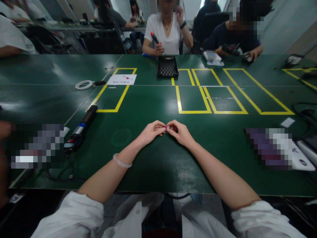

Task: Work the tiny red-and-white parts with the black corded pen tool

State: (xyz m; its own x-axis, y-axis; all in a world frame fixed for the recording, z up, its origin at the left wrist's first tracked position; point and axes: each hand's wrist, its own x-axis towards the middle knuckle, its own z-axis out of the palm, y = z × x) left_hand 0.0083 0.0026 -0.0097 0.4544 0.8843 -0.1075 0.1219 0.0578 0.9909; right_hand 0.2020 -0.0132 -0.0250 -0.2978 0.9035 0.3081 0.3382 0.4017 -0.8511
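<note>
My left hand [151, 132] and my right hand [180, 133] rest on the green table [153, 165] in front of me, fingertips meeting at the middle. Both are closed in a pinch around a tiny pinkish-red thing [166, 127] that I cannot make out. A pale bangle [121, 161] sits on my left wrist. My white sleeves show at the bottom edge.
A black electric screwdriver [83, 127] with a cable lies to the left. A black tray [167, 67] stands at the far side before a person in white holding a red-handled tool [155, 38]. Yellow tape rectangles [213, 96] mark the table. A white ring [83, 85] and a paper card [122, 79] lie far left.
</note>
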